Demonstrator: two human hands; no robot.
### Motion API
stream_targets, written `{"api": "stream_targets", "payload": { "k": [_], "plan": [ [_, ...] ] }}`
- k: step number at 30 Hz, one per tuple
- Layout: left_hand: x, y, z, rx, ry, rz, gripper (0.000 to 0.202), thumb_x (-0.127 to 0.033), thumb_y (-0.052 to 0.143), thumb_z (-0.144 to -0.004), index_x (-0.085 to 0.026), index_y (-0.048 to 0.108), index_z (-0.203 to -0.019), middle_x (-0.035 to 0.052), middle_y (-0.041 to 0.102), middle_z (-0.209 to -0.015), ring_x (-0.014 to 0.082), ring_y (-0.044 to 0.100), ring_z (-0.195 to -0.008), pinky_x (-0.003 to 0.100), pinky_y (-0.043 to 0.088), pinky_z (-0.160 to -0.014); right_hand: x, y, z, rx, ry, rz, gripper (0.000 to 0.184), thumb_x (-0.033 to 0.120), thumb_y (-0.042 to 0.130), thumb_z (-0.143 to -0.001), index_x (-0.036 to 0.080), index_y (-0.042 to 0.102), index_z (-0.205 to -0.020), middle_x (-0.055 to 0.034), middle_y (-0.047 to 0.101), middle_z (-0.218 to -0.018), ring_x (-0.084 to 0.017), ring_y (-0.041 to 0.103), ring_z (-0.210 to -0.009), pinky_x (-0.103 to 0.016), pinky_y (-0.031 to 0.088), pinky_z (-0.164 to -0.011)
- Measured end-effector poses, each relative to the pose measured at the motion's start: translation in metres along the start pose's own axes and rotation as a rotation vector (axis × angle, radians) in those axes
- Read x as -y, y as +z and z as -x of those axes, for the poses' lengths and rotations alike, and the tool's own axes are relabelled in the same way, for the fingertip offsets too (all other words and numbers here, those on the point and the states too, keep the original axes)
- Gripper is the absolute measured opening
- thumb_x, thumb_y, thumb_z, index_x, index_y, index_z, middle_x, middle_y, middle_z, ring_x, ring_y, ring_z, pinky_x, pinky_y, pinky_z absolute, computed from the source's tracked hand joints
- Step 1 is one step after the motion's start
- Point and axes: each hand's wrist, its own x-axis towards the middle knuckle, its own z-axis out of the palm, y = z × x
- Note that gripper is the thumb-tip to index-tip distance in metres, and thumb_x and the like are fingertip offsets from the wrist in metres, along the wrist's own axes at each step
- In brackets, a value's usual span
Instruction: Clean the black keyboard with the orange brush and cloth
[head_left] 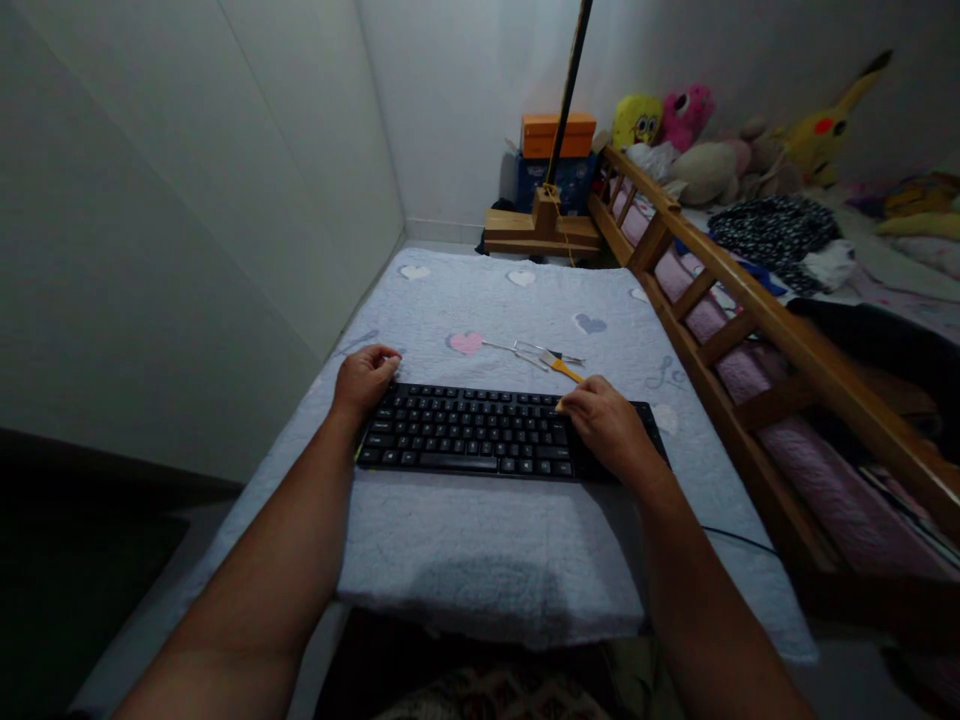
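A black keyboard [465,430] lies flat across a cloth-covered table, keys up. My left hand [365,378] is closed at its back left corner, thumb and fingers drawn together; whether it grips anything is hidden. Over the keyboard's right part, my right hand [600,415] is closed in a pinch. A small pale-yellow piece [560,406] shows at its fingertips, too small to name. Just behind the keyboard lie a brush with a yellow handle [566,371] and thin metal tools [531,356], one of them like tweezers.
A light blue cloth [495,540] with heart patterns covers the table. A wooden bed rail [720,290] runs along the right, with plush toys [705,170] beyond it. At the back stand a wooden stand [517,228] with a dark pole and an orange box [556,135]. A black cable [739,540] lies at right.
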Motion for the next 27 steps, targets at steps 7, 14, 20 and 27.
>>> {"api": "stream_targets", "payload": {
  "k": [7,14,20,27],
  "plan": [
    [-0.003,-0.002,0.001,0.006,-0.021,-0.005,0.029,-0.044,0.065,-0.074,-0.02,0.075,-0.085,-0.0002,0.062,-0.061,0.02,0.058,-0.061,0.032,0.043,-0.064,0.015,0.023,-0.003,-0.052,-0.09,-0.089,0.017,0.02,0.066,-0.101,0.021,0.08,-0.092,-0.0078,0.069,-0.1,-0.021,0.066,-0.094,-0.033,0.053,-0.089],
    [-0.001,-0.001,0.0,0.004,-0.025,0.027,0.029,-0.046,0.066,-0.073,-0.021,0.074,-0.086,-0.0001,0.062,-0.062,0.02,0.059,-0.062,0.033,0.045,-0.065,0.008,0.015,0.004,0.02,-0.025,-0.009,0.021,0.016,0.063,-0.099,0.022,0.081,-0.092,-0.0091,0.071,-0.102,-0.022,0.066,-0.094,-0.032,0.052,-0.088],
    [-0.002,0.001,0.0,-0.005,-0.007,0.032,0.028,-0.046,0.065,-0.073,-0.021,0.073,-0.082,-0.0009,0.06,-0.062,0.0187,0.055,-0.062,0.033,0.042,-0.065,-0.006,0.004,0.011,-0.01,0.01,0.012,0.018,0.017,0.065,-0.099,0.021,0.081,-0.091,-0.0089,0.069,-0.101,-0.021,0.067,-0.093,-0.034,0.054,-0.087],
    [0.005,0.002,-0.003,0.003,0.017,0.03,0.028,-0.045,0.065,-0.075,-0.02,0.075,-0.084,-0.0006,0.06,-0.063,0.0187,0.055,-0.062,0.032,0.043,-0.066,0.005,0.014,0.008,-0.144,-0.06,-0.086,0.015,0.017,0.067,-0.099,0.021,0.079,-0.093,-0.0074,0.066,-0.099,-0.022,0.067,-0.095,-0.036,0.055,-0.089]
  ]
}}
